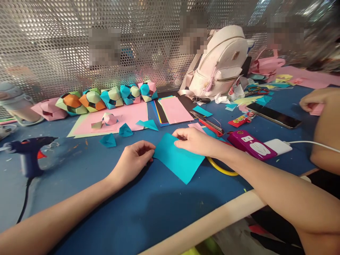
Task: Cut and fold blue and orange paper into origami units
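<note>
A flat blue square of paper [180, 163] is held just over the blue tabletop. My left hand [139, 156] pinches its left corner between thumb and fingers. At its upper edge, my right hand [191, 141] grips the paper with fingers closed. Beyond the left hand lie small folded blue paper pieces, one [108, 140] nearest, another [125, 130] beside it, and a flatter one [148, 124] behind the sheet. A pink folded paper piece [109, 119] rests on pink sheets [132, 120]. Scissors with a yellow handle [223, 170] lie partly under my right forearm.
A glue gun [32, 150] stands at left. Several folded paper balls [91, 99] line the mesh partition [148, 21]. Stacked coloured paper [176, 109], a white backpack [223, 63], a red cutter [211, 126], a phone [273, 115] and a purple case [252, 144] lie rightward. Another person's hand [315, 102] holds pink paper.
</note>
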Demonstrator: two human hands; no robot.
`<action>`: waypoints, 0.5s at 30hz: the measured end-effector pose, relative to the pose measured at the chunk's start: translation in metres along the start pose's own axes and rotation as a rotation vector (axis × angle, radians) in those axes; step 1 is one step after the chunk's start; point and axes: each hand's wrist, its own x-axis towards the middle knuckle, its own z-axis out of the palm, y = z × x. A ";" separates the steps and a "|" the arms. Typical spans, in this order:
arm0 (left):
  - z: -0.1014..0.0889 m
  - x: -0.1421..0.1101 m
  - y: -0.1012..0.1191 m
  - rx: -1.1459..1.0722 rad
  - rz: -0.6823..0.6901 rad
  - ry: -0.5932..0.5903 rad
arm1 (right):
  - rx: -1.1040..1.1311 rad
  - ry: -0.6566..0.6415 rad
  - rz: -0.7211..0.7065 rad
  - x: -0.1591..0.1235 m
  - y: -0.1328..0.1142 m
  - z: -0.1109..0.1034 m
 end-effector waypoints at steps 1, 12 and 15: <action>0.000 0.000 -0.001 0.056 0.035 0.017 | 0.000 0.018 -0.006 0.001 0.001 0.001; -0.007 0.005 -0.011 0.394 0.243 -0.010 | -0.404 0.155 -0.335 -0.009 0.001 0.018; -0.011 0.008 -0.012 0.449 0.299 -0.037 | -0.568 0.109 -0.485 -0.010 0.004 0.023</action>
